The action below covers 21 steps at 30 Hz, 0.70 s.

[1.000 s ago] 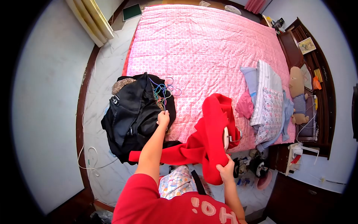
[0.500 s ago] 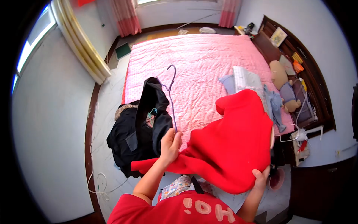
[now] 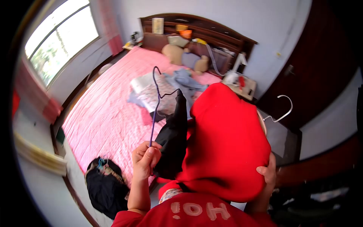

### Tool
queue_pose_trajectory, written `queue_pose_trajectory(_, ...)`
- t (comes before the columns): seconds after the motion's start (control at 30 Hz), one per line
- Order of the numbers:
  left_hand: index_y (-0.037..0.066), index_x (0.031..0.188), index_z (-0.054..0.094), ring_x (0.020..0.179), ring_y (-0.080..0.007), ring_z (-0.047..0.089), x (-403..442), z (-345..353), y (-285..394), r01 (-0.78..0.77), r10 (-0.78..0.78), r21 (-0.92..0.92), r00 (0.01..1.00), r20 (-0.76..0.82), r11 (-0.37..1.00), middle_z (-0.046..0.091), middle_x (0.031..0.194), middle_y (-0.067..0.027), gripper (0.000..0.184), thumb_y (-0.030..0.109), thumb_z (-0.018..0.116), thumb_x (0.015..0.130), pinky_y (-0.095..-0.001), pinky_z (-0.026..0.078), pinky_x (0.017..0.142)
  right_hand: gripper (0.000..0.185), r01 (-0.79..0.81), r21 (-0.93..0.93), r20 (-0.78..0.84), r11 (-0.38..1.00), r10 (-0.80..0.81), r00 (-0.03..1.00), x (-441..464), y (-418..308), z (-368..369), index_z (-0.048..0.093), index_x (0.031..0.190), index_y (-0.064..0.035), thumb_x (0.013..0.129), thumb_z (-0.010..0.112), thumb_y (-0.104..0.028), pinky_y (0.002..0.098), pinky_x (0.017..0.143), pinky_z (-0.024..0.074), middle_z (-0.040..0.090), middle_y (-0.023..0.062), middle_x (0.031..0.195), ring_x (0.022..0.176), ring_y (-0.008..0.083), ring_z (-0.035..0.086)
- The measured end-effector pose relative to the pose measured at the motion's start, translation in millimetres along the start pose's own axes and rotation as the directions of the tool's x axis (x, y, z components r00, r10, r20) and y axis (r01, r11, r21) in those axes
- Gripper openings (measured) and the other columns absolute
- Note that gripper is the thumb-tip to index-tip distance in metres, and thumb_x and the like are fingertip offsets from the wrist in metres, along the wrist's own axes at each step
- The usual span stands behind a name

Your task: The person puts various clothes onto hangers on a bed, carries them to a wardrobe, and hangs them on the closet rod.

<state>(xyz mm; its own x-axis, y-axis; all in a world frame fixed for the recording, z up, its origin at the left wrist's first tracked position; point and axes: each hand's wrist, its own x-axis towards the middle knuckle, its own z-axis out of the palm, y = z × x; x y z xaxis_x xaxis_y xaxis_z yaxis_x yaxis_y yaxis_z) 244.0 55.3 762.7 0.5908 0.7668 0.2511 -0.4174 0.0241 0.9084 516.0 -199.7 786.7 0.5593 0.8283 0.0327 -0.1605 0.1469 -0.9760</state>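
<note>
My left hand [image 3: 145, 160] is closed round the side of a purple wire hanger [image 3: 153, 125], whose hook points up. A black garment [image 3: 172, 147] hangs from the hanger's other shoulder, beside a large red garment [image 3: 227, 147]. My right hand [image 3: 267, 172] grips the red garment at its right edge, thumb on the front and the other fingers mostly hidden. From behind that garment sticks out a pale hanger with a white hook [image 3: 290, 108]. The two garments overlap in front of my body.
A bed with a pink quilt [image 3: 106, 109] fills the middle, with folded clothes [image 3: 145, 83] and a stuffed toy [image 3: 189, 58] on it. Black clothing [image 3: 104, 189] is heaped at its lower left corner. A nightstand [image 3: 245, 89] and a dark door [image 3: 302, 72] are on the right.
My view has turned right, toward the headboard and door. The purple hanger and a black garment have come away from the black heap, close to the red garment. Both hands keep their grip.
</note>
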Motion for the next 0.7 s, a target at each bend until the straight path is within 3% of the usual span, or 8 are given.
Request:
queue_pose_trajectory(0.17, -0.007, 0.094, 0.055, 0.040, -0.0065, 0.031, 36.4, 35.7, -20.8, 0.085, -0.052, -0.098, 0.953, 0.300, 0.992, 0.039, 0.045, 0.0020, 0.029, 0.022, 0.049, 0.094, -0.0222, 0.025, 0.043, 0.071, 0.100, 0.008, -0.319, 0.995, -0.092, 0.943, -66.6, -12.7, -15.7, 0.042, 0.126, 0.0072, 0.063, 0.068, -0.015, 0.0307, 0.091, 0.0400, 0.056, 0.0121, 0.116, 0.104, 0.0185, 0.054)
queue_pose_trajectory(0.27, -0.006, 0.094, 0.056, 0.039, -0.0061, 0.031, 58.6, 56.8, -30.7, 0.141, -0.054, -0.142, 0.869, 0.491, 0.980, 0.040, 0.045, 0.0020, 0.028, 0.021, 0.051, 0.093, -0.0224, 0.025, 0.043, 0.073, 0.106, -0.113, -0.347, 0.988, -0.139, 0.927, -104.2, -27.6, -5.0, 0.043, 0.125, 0.0091, 0.058, 0.065, -0.012, 0.0318, 0.098, 0.0354, 0.055, 0.0145, 0.118, 0.110, 0.0231, 0.052)
queue_pose_trajectory(0.37, -0.005, 0.094, 0.056, 0.039, -0.0061, 0.031, 72.7, 82.3, -42.7, 0.213, -0.064, -0.155, 0.759, 0.648, 0.965, 0.040, 0.045, 0.0019, 0.027, 0.022, 0.051, 0.093, -0.0224, 0.025, 0.042, 0.069, 0.261, -0.008, -0.660, 0.965, -0.201, 0.724, -147.3, -31.6, 21.9, 0.044, 0.124, 0.0100, 0.060, 0.063, -0.010, 0.0292, 0.093, 0.0379, 0.058, 0.0138, 0.112, 0.103, 0.0204, 0.055)
queue_pose_trajectory(0.43, -0.005, 0.094, 0.056, 0.039, -0.0061, 0.031, 79.3, 101.5, -53.7, 0.265, -0.049, -0.187, 0.686, 0.726, 0.946, 0.040, 0.045, 0.0019, 0.027, 0.022, 0.052, 0.093, -0.0222, 0.025, 0.042, 0.065, 0.364, -0.039, -0.679, 0.931, -0.292, 0.674, -171.7, -47.2, 38.0, 0.046, 0.121, 0.0088, 0.060, 0.059, -0.008, 0.0318, 0.091, 0.0412, 0.058, 0.0159, 0.112, 0.099, 0.0242, 0.058)
queue_pose_trajectory(0.5, -0.005, 0.093, 0.056, 0.039, -0.0060, 0.031, 79.7, 120.0, -65.1, 0.295, -0.059, -0.171, 0.634, 0.771, 0.940, 0.041, 0.045, 0.0018, 0.027, 0.021, 0.052, 0.092, -0.0219, 0.025, 0.042, 0.062, 0.483, 0.114, -0.886, 0.868, -0.131, 0.445, -185.0, -46.4, 58.7, 0.047, 0.121, 0.0085, 0.061, 0.058, -0.007, 0.0325, 0.088, 0.0447, 0.059, 0.0160, 0.110, 0.097, 0.0247, 0.059)
queue_pose_trajectory(0.57, -0.006, 0.094, 0.055, 0.040, -0.0059, 0.032, 74.9, 145.9, -67.8, 0.391, -0.118, -0.123, 0.539, 0.834, 0.912, 0.041, 0.046, 0.0013, 0.023, 0.016, 0.051, 0.092, -0.0213, 0.025, 0.042, 0.058, 0.223, 0.075, -0.932, 0.972, -0.011, 0.362, -194.7, -25.6, 54.3, 0.048, 0.119, 0.0084, 0.063, 0.055, -0.005, 0.0316, 0.084, 0.0472, 0.060, 0.0157, 0.107, 0.094, 0.0240, 0.060)
queue_pose_trajectory(0.63, -0.007, 0.095, 0.055, 0.041, -0.0059, 0.032, 63.9, 171.9, -68.8, 0.436, -0.156, -0.070, 0.461, 0.874, 0.897, 0.041, 0.047, 0.0013, 0.022, 0.015, 0.050, 0.092, -0.0212, 0.025, 0.042, 0.056, 0.239, 0.170, -0.941, 0.956, 0.085, 0.328, -203.9, -30.6, 62.5, 0.049, 0.118, 0.0086, 0.063, 0.054, -0.002, 0.0300, 0.083, 0.0477, 0.061, 0.0151, 0.105, 0.093, 0.0232, 0.061)
queue_pose_trajectory(0.7, -0.008, 0.096, 0.055, 0.041, -0.0059, 0.032, 55.5, 190.0, -73.5, 0.449, -0.156, -0.044, 0.398, 0.904, 0.892, 0.041, 0.048, 0.0013, 0.023, 0.015, 0.050, 0.093, -0.0213, 0.025, 0.042, 0.054, 0.199, 0.203, -0.905, 0.959, 0.106, 0.413, -218.1, -33.0, 60.8, 0.050, 0.116, 0.0087, 0.063, 0.054, -0.002, 0.0301, 0.082, 0.0482, 0.061, 0.0147, 0.103, 0.090, 0.0232, 0.062)
